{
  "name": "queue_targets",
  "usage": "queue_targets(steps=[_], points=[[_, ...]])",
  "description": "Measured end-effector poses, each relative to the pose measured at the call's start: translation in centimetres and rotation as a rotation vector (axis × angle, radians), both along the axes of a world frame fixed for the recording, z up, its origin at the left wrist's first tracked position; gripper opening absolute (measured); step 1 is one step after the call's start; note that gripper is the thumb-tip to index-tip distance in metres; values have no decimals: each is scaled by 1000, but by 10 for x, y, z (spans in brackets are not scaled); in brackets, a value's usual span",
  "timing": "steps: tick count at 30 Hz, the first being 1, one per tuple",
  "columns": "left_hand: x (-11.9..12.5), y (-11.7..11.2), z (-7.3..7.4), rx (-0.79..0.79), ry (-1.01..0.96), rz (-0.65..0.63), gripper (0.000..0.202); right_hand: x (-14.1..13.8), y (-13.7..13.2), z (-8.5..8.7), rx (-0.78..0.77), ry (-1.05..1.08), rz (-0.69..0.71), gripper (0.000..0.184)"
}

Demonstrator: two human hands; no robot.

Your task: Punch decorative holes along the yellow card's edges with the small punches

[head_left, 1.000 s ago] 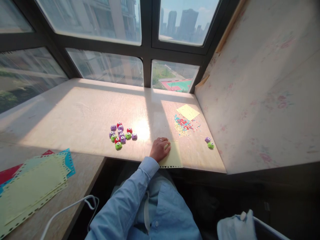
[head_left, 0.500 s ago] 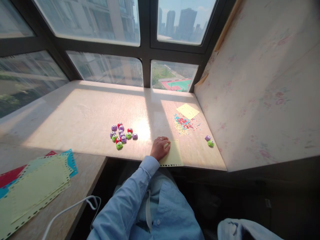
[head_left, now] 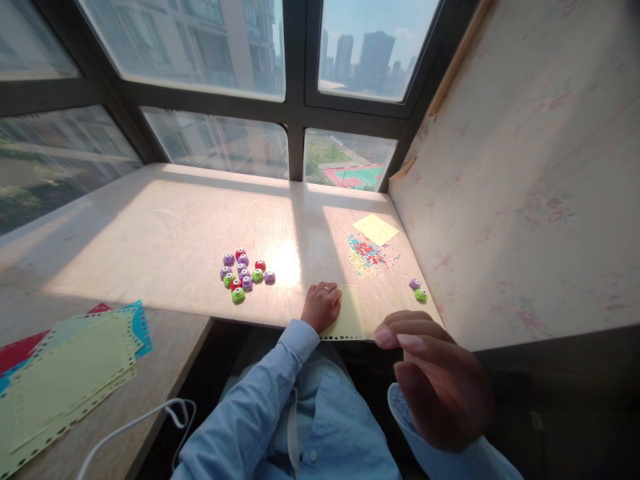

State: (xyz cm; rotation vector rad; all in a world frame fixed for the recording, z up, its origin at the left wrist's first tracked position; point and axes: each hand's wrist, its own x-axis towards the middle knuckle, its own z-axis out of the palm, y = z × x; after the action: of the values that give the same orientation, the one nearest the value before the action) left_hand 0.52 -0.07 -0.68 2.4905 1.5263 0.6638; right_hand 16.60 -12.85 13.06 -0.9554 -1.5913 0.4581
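Observation:
My left hand lies curled on the left edge of a pale yellow paper sheet at the front edge of the window ledge. The sheet's near border carries punched cut-outs. My right hand is raised close to the camera, fingers loosely bent and apart, holding nothing. To the left of my left hand stands a cluster of small purple, red and green craft punches. Two more punches, purple and green, sit to the right of the sheet.
A heap of coloured paper confetti and a yellow paper square lie at the ledge's right back. Stacked punched sheets in yellow, teal and red rest on the lower desk at left. A white cable hangs there. A wall panel bounds the right side.
My right hand has risen into view near the camera from the lower right. My left hand stays on the yellow sheet.

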Motion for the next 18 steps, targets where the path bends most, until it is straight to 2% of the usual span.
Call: queue_targets(steps=[3,5,7,9,11,13,18], points=[[0,-3,5,-12,38,-16,17,4,57,-46,-41,-210,162,20],[-2,-5,8,-40,57,-51,17,15,88,-86,-72,-347,168,22],[-5,-7,10,-80,47,-86,21,27,105,-120,-97,-460,156,23],[-10,-10,9,-102,-31,-94,27,35,110,-143,-110,-542,139,24],[-19,-12,8,-78,-158,-55,31,37,107,-153,-104,-600,95,26],[-34,-11,7,-25,-259,37,30,36,102,-154,-87,-637,64,27],[-89,3,15,85,-287,424,29,33,100,-152,-87,-659,72,27]])
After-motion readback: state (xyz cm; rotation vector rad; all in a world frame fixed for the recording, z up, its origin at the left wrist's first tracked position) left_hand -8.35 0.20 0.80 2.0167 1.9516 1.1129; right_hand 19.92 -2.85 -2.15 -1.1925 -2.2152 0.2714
